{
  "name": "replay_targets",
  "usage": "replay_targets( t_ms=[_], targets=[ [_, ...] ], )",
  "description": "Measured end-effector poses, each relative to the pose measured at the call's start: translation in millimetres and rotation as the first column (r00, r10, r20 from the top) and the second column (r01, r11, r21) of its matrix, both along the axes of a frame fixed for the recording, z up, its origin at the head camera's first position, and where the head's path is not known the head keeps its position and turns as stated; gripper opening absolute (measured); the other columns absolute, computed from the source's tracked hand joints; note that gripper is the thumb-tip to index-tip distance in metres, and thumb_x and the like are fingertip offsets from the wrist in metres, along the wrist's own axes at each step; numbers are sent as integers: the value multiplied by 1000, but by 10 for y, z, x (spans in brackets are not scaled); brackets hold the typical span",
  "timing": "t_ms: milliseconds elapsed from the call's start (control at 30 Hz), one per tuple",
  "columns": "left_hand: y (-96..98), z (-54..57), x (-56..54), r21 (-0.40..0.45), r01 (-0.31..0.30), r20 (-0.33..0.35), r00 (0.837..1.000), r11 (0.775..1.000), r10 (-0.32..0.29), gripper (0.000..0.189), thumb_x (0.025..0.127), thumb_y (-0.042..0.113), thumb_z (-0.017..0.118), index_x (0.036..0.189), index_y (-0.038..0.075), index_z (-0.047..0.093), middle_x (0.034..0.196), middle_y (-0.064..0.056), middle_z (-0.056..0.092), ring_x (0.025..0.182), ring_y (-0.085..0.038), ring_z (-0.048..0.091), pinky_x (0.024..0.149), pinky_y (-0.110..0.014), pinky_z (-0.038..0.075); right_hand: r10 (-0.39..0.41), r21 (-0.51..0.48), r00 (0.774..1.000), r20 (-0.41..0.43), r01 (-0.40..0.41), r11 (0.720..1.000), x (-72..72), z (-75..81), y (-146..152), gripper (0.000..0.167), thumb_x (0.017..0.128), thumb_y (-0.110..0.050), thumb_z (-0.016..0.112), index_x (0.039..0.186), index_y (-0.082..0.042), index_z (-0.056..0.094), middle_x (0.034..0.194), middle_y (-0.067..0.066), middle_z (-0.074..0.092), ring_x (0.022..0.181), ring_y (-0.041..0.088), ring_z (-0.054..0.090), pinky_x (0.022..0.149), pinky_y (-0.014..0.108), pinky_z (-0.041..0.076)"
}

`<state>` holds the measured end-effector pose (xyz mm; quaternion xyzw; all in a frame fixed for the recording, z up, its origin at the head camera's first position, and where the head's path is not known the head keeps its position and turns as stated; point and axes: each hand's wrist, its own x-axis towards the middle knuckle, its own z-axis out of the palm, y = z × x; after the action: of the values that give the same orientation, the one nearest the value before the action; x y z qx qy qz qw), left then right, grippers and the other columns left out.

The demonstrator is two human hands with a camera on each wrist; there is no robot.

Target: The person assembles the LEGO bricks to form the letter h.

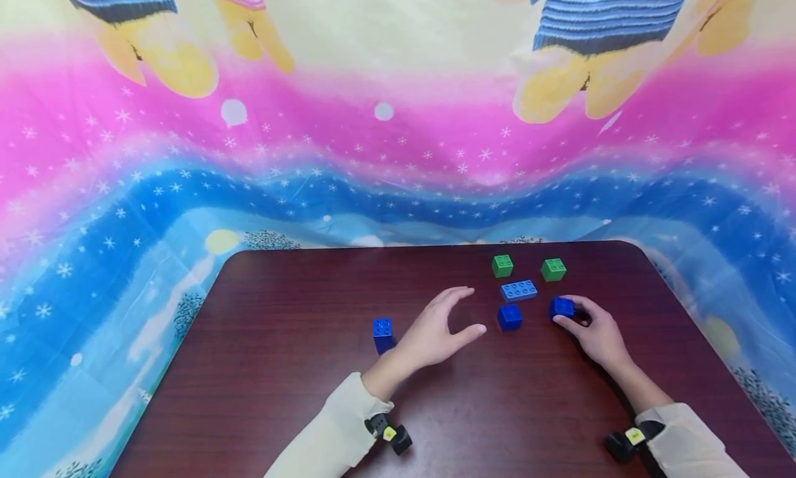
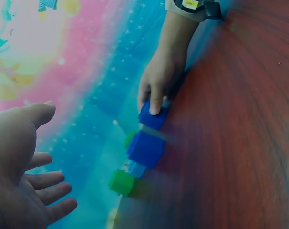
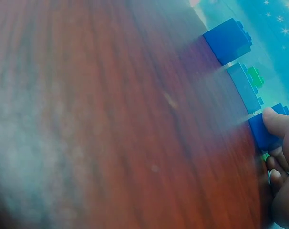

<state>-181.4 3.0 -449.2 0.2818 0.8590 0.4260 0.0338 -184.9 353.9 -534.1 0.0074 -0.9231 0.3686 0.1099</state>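
My right hand (image 1: 600, 333) pinches a dark blue toy brick (image 1: 562, 307) between thumb and fingers, low over the right part of the table. Its thumb lies on the side of the brick in the right wrist view. The left hand (image 1: 430, 331) hovers mid-table, thumb spread away from its fingers, with nothing between them. Right of that hand stands another dark blue brick (image 1: 510, 318). Just behind this brick lies a longer, lighter blue brick (image 1: 519, 291). A further blue brick (image 1: 382, 328) stands left of the left hand, close to its wrist.
Two green bricks, one on the left (image 1: 502, 265) and one on the right (image 1: 553, 269), stand near the far edge of the dark wooden table (image 1: 280, 367). A patterned cloth (image 1: 385, 153) hangs behind the table and down its sides.
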Motion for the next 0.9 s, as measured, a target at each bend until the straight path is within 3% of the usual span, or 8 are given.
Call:
replay_targets(
  t_ms=[233,533,767,900],
  targets=[
    [244,-141,-60,0,-19,18,1000,1000,19,67,96,44,70,152,17,46,152,-1,50,140,-17,46,113,-39,42,1,0,1000,-4,-1,1000,0,-9,12,48,98,-23,70,138,0,55,128,32,58,112,47,56,87,61,50],
    [481,-366,-166,21,-11,30,999,1000,10,64,94,36,75,147,10,50,141,-9,58,127,-21,58,106,-27,47,-6,20,1000,0,6,1000,4,11,5,49,97,-25,72,137,-1,56,127,30,60,112,44,57,81,39,52],
    [627,-512,-257,19,-29,15,999,999,29,62,92,35,78,142,9,55,135,-7,62,123,-17,59,104,-22,46,-5,18,1000,-8,6,1000,9,11,15,48,97,-25,72,137,-2,57,127,29,60,111,44,58,76,15,43],
    [692,-577,-285,22,-24,-2,1000,999,24,60,91,35,79,140,9,57,133,-5,63,122,-17,59,105,-21,44,-6,17,1000,-18,6,1000,16,4,8,48,97,-24,72,136,-2,57,127,29,60,111,44,58,78,18,46]
  ],
)
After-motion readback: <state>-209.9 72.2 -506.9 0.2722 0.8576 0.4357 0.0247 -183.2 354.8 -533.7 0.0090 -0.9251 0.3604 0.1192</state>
